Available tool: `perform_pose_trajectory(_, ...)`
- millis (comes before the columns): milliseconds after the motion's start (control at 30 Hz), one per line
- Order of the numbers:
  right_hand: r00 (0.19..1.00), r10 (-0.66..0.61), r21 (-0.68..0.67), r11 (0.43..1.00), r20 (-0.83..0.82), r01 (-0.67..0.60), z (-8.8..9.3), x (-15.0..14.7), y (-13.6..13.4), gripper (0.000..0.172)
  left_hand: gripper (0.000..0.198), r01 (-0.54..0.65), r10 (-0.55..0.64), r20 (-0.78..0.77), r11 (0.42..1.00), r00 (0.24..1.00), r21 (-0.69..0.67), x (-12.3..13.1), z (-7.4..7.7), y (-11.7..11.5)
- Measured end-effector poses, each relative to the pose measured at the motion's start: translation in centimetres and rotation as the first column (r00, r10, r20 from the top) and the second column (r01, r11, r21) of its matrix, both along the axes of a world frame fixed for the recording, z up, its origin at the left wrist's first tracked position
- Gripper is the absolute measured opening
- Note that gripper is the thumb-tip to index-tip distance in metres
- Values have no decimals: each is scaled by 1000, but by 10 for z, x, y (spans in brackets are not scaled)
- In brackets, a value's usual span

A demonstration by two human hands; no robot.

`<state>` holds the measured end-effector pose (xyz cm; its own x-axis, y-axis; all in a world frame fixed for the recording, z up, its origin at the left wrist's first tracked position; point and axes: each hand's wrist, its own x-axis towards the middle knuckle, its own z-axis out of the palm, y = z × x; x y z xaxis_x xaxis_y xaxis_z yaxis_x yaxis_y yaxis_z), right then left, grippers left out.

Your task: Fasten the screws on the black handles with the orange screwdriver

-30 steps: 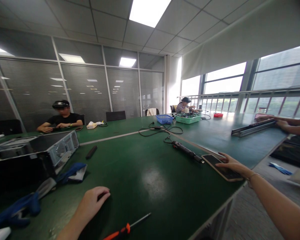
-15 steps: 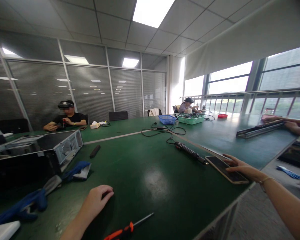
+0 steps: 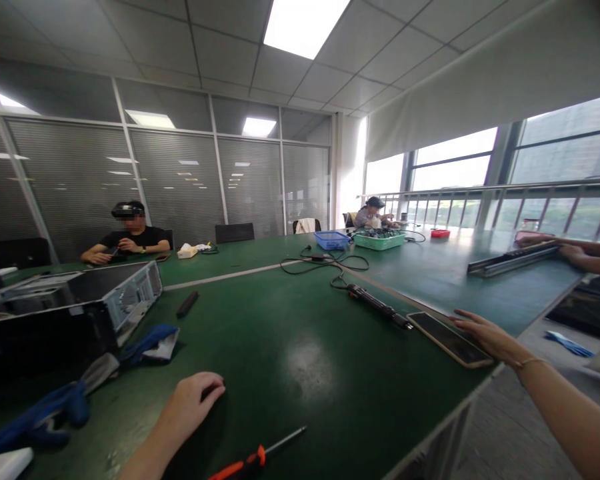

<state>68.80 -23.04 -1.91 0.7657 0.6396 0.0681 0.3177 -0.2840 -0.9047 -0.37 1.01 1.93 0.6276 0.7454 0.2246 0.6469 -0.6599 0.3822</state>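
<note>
My left hand (image 3: 196, 399) rests on the green table with its fingers curled in toward the thumb. Nothing shows in it. Below and right of it lies a screwdriver (image 3: 260, 459) with an orange and black handle, its tip pointing right. My right hand (image 3: 490, 339) is open, fingers stretched out, over the right edge of a smartphone (image 3: 450, 339) lying face up at the table's edge. Whether the fingers touch the phone I cannot tell. Left of the phone is a black electric screwdriver (image 3: 380, 307) with a cable.
An open computer case (image 3: 95, 300) stands at left, with blue gloves (image 3: 153, 343) before it. A dark bar (image 3: 187, 304) lies nearby. Farther back are a blue basket (image 3: 331, 241) and a green basket (image 3: 379, 241). At right, another person's hands (image 3: 575, 253) hold metal rails (image 3: 513, 260).
My right hand has shifted toward the phone's right edge, and more of the screen shows. My left hand stays in place. The view has shifted slightly.
</note>
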Motion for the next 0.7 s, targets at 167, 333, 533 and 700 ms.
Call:
perform_pose_trajectory(167, 917, -189, -60, 973, 352, 224, 27, -28, 22, 53, 26, -7, 7, 1, 1000, 1000, -10, 2, 4, -2)
perform_pose_trajectory(333, 736, 7, -100, 992, 677, 82, 40, -95, 80, 43, 25, -4, 4, 28, 1000, 1000, -11, 2, 3, -2)
perform_pose_trajectory(533, 623, 130, -301, 937, 772, 177, 23, -153, 143, 41, 25, 10, -9, 32, 1000, 999, -14, -1, -1, 2)
perform_pose_trajectory(700, 603, 159, -393, 876, 782, 279, 21, -151, 161, 24, 25, 3, -2, 31, 1000, 1000, -19, 1, 2, 1)
